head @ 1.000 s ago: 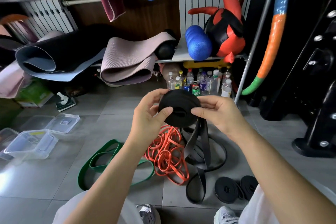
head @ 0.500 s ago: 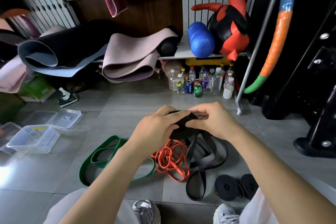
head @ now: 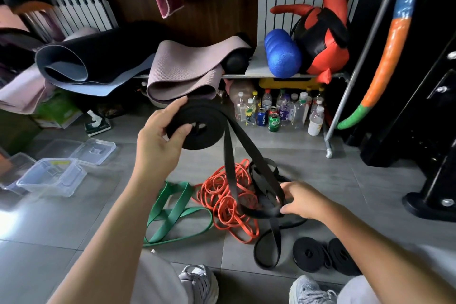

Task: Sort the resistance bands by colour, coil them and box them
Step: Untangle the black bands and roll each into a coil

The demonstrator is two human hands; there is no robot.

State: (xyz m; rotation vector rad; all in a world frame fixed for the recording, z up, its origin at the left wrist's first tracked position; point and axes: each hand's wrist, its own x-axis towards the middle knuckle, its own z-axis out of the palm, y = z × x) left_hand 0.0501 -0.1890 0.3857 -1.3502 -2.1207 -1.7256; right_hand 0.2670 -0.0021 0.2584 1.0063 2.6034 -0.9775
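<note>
- Head view: the left hand (head: pixel 158 140) is raised above the floor (head: pixel 345 180), and a black coil (head: pixel 207 138) is gripped in it. The thumb is pressed on the coil's flat face near the centre, and the other fingers (head: pixel 176 106) are curled over its top edge.
- Two black strands (head: pixel 230 168) are run from the coil's right side down to the right hand (head: pixel 304 201), straight and slanted.
- The strands are pinched low down, just above the floor, by the right hand. Its fingers are bent round them, and the fingertips are partly hidden behind the band.
- A loose black loop (head: pixel 267 253) is seen on the floor below the right hand; whether it belongs to the same band cannot be told.
- An orange heap (head: pixel 222 205) of thin bands is laid on the floor behind the strands, and a green band (head: pixel 172 210) is spread just beside it on the left.
- A pair of wound bands (head: pixel 308 254) is laid flat, side by side, near the right shoe (head: pixel 311 289).
- Clear boxes (head: pixel 51 176) and a lid (head: pixel 92 152) are set on the floor at the left, well apart from the bands.
- Bottles (head: pixel 283 111) are stood under a shelf (head: pixel 256 66) at the back, and a blue roller (head: pixel 282 53) is kept on it.
</note>
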